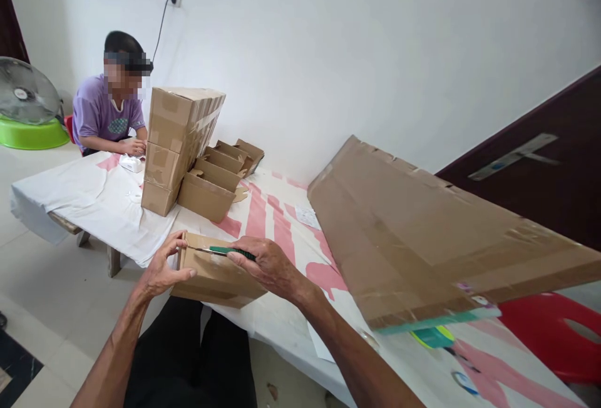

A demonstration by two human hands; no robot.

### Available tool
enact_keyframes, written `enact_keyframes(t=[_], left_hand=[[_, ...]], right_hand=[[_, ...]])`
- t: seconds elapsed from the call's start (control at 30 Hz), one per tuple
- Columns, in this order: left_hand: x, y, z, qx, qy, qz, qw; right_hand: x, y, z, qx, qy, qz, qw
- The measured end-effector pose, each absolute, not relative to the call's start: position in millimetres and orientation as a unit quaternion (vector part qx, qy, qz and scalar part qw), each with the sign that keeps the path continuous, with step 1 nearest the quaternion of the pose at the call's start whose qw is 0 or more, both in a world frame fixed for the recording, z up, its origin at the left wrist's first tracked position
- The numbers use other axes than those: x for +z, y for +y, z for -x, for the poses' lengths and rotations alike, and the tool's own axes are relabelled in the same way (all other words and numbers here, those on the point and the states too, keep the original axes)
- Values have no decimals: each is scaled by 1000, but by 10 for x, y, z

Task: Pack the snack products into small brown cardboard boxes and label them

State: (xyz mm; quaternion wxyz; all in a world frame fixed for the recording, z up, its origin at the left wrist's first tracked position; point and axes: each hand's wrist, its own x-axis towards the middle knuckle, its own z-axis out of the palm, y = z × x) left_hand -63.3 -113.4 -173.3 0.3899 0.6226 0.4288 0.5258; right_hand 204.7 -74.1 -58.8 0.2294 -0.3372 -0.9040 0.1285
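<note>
A small closed cardboard box [220,280] lies at the near edge of the cloth-covered table, just above my lap. My left hand [164,267] grips its left end, thumb on the near side and fingers at the far corner. In my right hand [267,264] is a green-handled utility knife [218,250], held over the top of the box. Its thin blade points left and reaches close to my left fingertips. Whether the tip is in the cardboard, I cannot tell.
Beyond the box stand stacked cardboard boxes [164,139] and several open boxes [209,192]. A large carton [422,239] leans over the table's right side, near a roll of tape [464,383] and a red chair [549,333]. A person [107,111] sits at the far left end.
</note>
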Motion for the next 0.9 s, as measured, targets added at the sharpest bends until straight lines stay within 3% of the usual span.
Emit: enact_keyframes(t=[0.4, 0.57, 0.9], left_hand=[[-1718, -1150, 631, 520, 428, -626, 393], [-1723, -1148, 623, 518, 423, -634, 389], [-1702, -1142, 611, 507, 436, -627, 399]], right_hand=[[-505, -696, -1943, 19, -933, 320, 163], [-471, -714, -1888, -59, -930, 353, 89], [-354, -716, -1824, -62, -921, 385, 6]])
